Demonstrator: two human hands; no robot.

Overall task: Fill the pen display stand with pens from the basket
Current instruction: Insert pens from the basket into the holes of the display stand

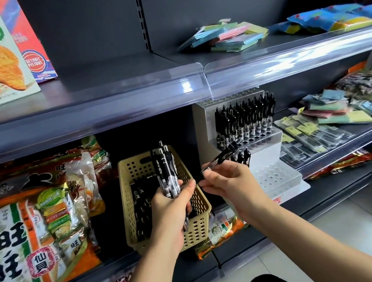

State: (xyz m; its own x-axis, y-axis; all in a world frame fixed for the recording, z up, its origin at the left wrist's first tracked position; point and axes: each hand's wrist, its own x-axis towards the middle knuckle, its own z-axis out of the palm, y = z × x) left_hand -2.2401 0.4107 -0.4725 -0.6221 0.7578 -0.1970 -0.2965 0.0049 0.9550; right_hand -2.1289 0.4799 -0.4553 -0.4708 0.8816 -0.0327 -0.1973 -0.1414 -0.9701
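Clutching a bundle of black pens (165, 168) upright in the left hand (173, 205) over the beige perforated basket (199, 228); pinching a single black pen (224, 156), tilted, in the fingertips of the right hand (230, 180), just in front of the partly filled white pen display stand (273, 177).

Left hand (169, 206) grips a pen bundle (166, 170) over the basket (201, 232); right hand (228, 179) pinches one pen (221, 158).

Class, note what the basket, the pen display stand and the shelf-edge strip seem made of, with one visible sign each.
Basket: likely matte beige moulded plastic; even rows of holes. Pen display stand: probably frosted white plastic or acrylic; semi-translucent stepped tiers. Shelf-edge strip: clear glossy plastic; glare, shelf visible through it.
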